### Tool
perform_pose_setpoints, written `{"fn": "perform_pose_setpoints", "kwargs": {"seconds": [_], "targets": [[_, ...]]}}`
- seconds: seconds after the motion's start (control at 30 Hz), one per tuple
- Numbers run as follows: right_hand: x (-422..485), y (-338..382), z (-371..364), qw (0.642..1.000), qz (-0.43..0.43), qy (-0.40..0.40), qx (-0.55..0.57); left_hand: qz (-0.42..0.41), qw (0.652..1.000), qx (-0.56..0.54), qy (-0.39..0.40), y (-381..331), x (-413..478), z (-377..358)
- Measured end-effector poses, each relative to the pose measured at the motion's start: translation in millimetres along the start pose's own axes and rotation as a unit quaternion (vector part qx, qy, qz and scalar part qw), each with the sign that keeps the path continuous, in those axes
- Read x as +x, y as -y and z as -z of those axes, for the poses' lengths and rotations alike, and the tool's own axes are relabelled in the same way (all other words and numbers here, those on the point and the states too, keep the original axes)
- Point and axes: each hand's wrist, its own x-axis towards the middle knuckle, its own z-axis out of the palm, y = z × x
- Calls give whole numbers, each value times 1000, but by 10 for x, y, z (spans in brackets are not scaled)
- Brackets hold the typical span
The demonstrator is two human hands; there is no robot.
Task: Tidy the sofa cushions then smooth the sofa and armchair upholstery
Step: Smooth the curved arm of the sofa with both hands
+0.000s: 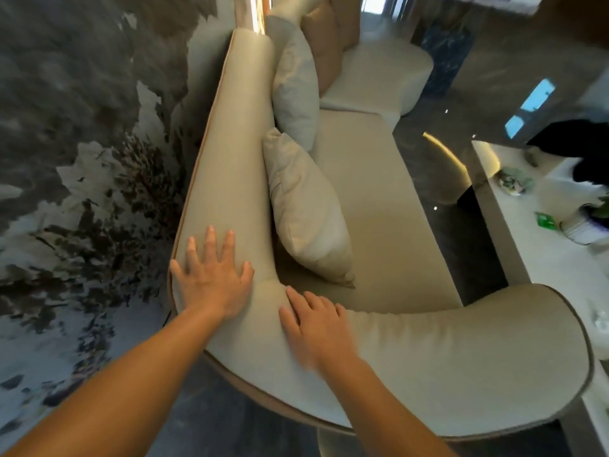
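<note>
A cream sofa point(372, 199) runs away from me, its padded backrest point(237, 153) along the left and its curved armrest point(461, 351) in front of me. My left hand point(212, 275) lies flat, fingers spread, on the near end of the backrest. My right hand point(318, 324) rests palm down on the corner where backrest meets armrest, slightly blurred. Two cream cushions lean against the backrest: a near one point(306, 212) and a farther one point(295, 90). A tan cushion point(326, 44) stands behind them at the far end.
A grey and white marbled wall point(82, 143) stands close behind the backrest. A round cream ottoman section point(382, 77) ends the sofa. A white table point(540, 245) with small items stands at the right. The dark glossy floor point(425, 166) lies between sofa and table.
</note>
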Motion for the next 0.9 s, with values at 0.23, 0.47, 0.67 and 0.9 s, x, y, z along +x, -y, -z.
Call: {"fn": "perform_pose_setpoints", "kwargs": {"seconds": [0.23,0.47,0.67,0.9], "targets": [[-647,-232,-212,995,-29,-62,-73,47,993,-112,1,22,-793,-107],[-794,-289,-444,983,-37,-144,-105,77,968,-223,-81,-145,-1055,-279],[-607,-197,-434,983,-61,-140,-105,90,969,-216,-74,-144,-811,-270],[-274,124,-478,981,-77,-138,-115,71,972,-206,-85,118,-419,-242]]}}
